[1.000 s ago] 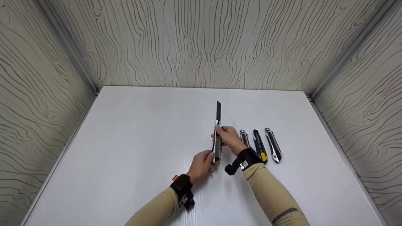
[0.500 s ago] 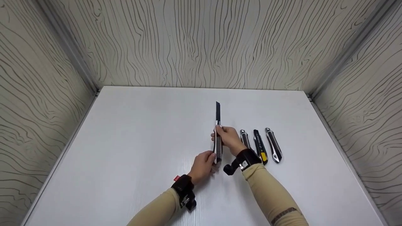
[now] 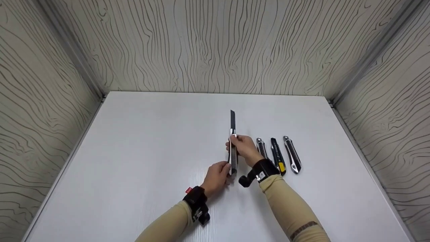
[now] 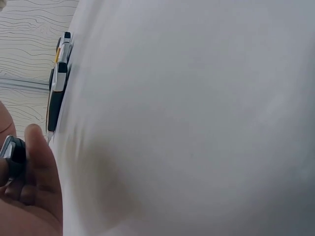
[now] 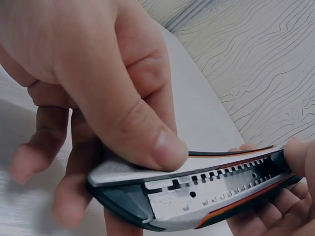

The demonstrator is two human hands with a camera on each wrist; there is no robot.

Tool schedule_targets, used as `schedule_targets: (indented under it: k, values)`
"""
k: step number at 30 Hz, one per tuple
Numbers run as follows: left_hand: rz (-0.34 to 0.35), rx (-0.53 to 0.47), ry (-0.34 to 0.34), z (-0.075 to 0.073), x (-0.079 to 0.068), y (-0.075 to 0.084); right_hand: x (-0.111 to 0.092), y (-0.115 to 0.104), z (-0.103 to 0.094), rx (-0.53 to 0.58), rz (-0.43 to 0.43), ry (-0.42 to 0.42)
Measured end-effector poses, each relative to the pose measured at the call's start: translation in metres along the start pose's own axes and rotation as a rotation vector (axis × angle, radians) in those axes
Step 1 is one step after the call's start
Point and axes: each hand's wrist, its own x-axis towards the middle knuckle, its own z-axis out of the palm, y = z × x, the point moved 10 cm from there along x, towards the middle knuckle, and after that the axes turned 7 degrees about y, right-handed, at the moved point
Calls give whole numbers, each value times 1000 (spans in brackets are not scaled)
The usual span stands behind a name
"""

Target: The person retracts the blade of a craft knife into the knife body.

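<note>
A silver-and-black utility knife (image 3: 233, 156) is held between both hands, its long dark blade (image 3: 232, 120) extended and pointing away from me. My right hand (image 3: 247, 149) grips the front half, thumb on top. At the rear end, my left hand (image 3: 215, 178) pinches the handle between thumb and fingers. The right wrist view gives a close look at the toothed metal channel of the knife (image 5: 216, 187), with orange trim. There, my left hand (image 5: 98, 88) covers the butt end, and my right thumb (image 5: 301, 155) lies at the slider. The left wrist view shows only the knife's butt (image 4: 18, 150).
Right of my hands, three more utility knives lie side by side on the white table (image 3: 151, 141): a silver one (image 3: 260, 146) partly behind my right wrist, a black-and-yellow one (image 3: 277, 154), and another silver one (image 3: 292, 155). Wood-grain panels (image 3: 215, 47) enclose the table.
The blade shows slightly shorter than a second ago, its tip drawn back a little toward the handle. Both hands keep their hold, the left shifting very slightly right.
</note>
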Motion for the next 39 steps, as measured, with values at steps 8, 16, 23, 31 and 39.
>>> schedule_targets:
  k: [8,16,23,31,39]
  values:
    - [-5,-49,3,2,0,-1,0,0,1,-27,-7,-5]
    - [15,-92,10,-7,-17,34,1,0,3,-11,-15,-17]
    - [-32,-107,-10,-5,-15,26,0,-1,4,-12,-27,-11]
    - [-62,-141,-14,4,-3,-5,-2,-1,6,-5,-13,-26]
    - [-66,-136,-14,2,-2,-7,-2,0,5,-48,-6,-20]
